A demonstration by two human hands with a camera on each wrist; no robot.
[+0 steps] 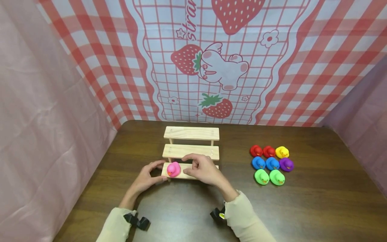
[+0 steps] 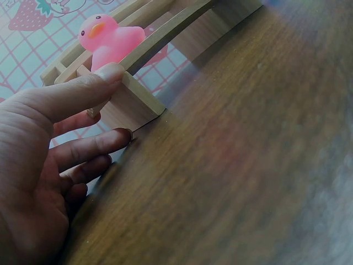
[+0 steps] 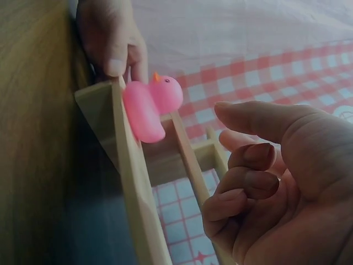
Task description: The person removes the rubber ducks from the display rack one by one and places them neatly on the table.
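Observation:
A pink rubber duck (image 1: 173, 169) sits at the left end of the lowest step of a three-tier wooden display stand (image 1: 191, 152). My left hand (image 1: 147, 177) holds that end of the step, its thumb on the front corner and its fingers behind and beside the end panel (image 2: 132, 105). To the right of the duck hovers my right hand (image 1: 203, 169), over the lowest step. Its thumb and index finger are spread apart and its other fingers curl inward; a gap separates them from the duck (image 3: 151, 105) in the right wrist view.
Right of the stand, more rubber ducks stand in rows on the brown table (image 1: 317, 201): red ducks (image 1: 256, 151), a yellow duck (image 1: 282, 152), blue ducks (image 1: 258, 163), a purple duck (image 1: 286, 164) and green ducks (image 1: 261, 177). A checked strawberry cloth (image 1: 257, 80) hangs behind the table.

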